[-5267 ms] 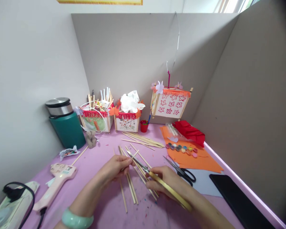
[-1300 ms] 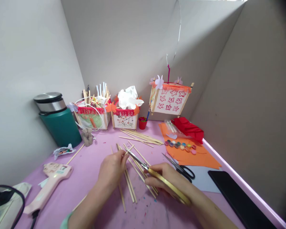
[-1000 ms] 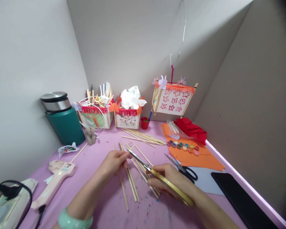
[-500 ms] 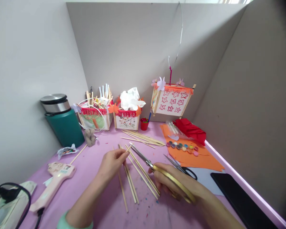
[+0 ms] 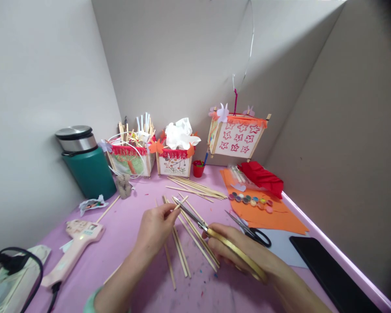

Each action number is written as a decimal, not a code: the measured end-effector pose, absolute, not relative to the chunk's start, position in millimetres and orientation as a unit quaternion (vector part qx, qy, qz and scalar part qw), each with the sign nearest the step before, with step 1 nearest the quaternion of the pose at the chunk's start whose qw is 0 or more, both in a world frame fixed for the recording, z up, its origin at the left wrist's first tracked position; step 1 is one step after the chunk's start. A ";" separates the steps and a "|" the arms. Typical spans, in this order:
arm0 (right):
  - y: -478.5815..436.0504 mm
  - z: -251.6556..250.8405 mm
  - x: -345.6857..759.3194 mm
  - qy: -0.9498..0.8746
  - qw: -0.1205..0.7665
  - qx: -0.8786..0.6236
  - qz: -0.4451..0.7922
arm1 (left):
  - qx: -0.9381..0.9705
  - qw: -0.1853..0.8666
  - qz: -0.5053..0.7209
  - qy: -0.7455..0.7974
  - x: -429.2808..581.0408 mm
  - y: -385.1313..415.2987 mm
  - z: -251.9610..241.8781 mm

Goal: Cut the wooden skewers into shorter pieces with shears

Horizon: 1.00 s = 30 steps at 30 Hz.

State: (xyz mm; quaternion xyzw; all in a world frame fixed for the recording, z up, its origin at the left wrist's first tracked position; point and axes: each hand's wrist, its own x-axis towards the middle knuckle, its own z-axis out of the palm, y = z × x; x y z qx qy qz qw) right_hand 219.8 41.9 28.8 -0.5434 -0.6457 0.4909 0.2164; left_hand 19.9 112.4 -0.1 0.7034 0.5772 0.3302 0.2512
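My left hand (image 5: pixel 154 228) pinches the end of a thin wooden stick (image 5: pixel 180 204) just above the pink table (image 5: pixel 124 234). My right hand (image 5: pixel 237 254) grips gold-handled scissors (image 5: pixel 215 237), whose silver blades point up-left and meet the stick near my left fingertips. Several more wooden sticks (image 5: pixel 182 248) lie loose on the table under and between both hands.
Black-handled scissors (image 5: pixel 252 232), orange paper (image 5: pixel 273 217) with a paint-pot strip (image 5: pixel 250 200) and a black slab (image 5: pixel 332 278) lie right. A pink glue gun (image 5: pixel 73 248) and green flask (image 5: pixel 84 163) stand left. Two paper boxes (image 5: pixel 150 158) and a hanging lantern (image 5: pixel 236 137) are behind.
The scissor blades have swung back to the stick held in my left hand, after drifting slightly right half a second ago. Both hands stay in much the same place.
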 end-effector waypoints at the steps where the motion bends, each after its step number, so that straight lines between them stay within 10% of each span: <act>1: 42.0 27.3 219.3 -0.649 0.220 -0.541 0.488 | 0.705 0.247 0.330 0.577 20.6 111.5 -0.4; 30: 40.7 22.9 212.5 -0.656 0.226 -0.548 0.467 | 0.752 0.190 0.269 0.570 24.7 107.9 1.6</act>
